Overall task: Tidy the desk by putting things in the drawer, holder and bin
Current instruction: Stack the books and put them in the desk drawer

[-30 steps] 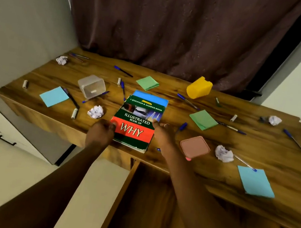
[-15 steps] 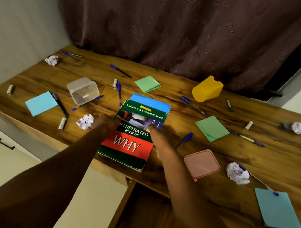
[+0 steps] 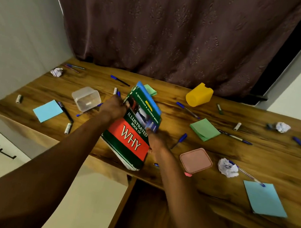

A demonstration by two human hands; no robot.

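We had both hands, left hand (image 3: 114, 106) and right hand (image 3: 158, 139), clamped on the tilted book (image 3: 136, 126) at the desk (image 3: 236, 161) front edge; it could slip, or sweep the pen (image 3: 180, 139) beside it off.

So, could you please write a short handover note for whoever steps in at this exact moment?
Left hand grips the upper left edge of the "Illustrated Book of Why"; right hand holds its right edge. The book is tilted up off the wooden desk.
Done: nothing put away.
Left: pens, sticky pads and crumpled paper lie scattered. The yellow holder lies on its side. The drawer below is open.
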